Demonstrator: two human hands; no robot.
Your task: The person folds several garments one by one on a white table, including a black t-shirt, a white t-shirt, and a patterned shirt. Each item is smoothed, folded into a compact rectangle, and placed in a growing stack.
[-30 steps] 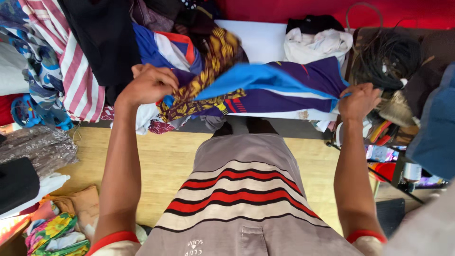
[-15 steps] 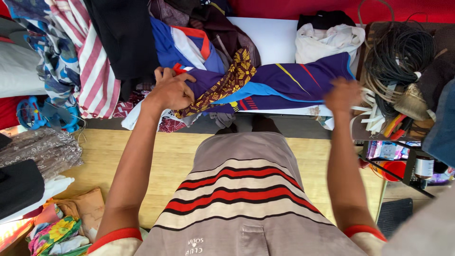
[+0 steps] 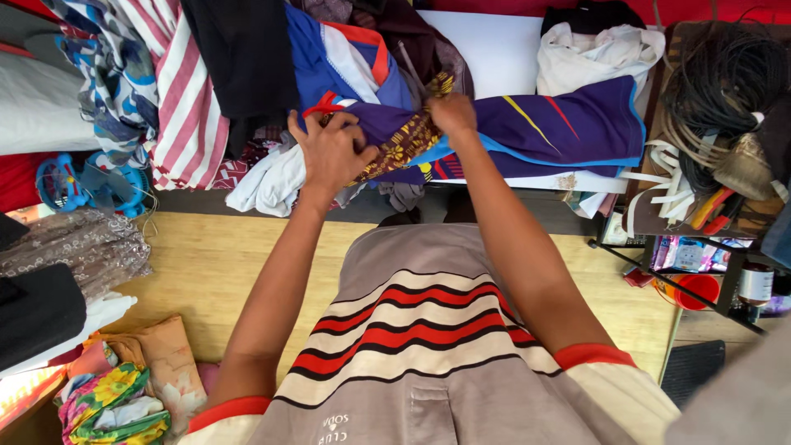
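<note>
Both grips pinch cloth: left hand (image 3: 332, 152) bunches purple jersey (image 3: 568, 124), right hand (image 3: 452, 114) clutches patterned fabric (image 3: 401, 144) just beside it, on white counter (image 3: 490, 49).

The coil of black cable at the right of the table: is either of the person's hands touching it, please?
No, the coil of black cable lies apart while the left hand and right hand grip the purple garment.

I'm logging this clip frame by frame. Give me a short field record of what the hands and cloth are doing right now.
left hand: grip closed on the purple garment
right hand: grip pinching the brown and yellow patterned cloth
garment position: spread across the white table
left of hands: red and white striped cloth
right of table: coiled black cables
</note>
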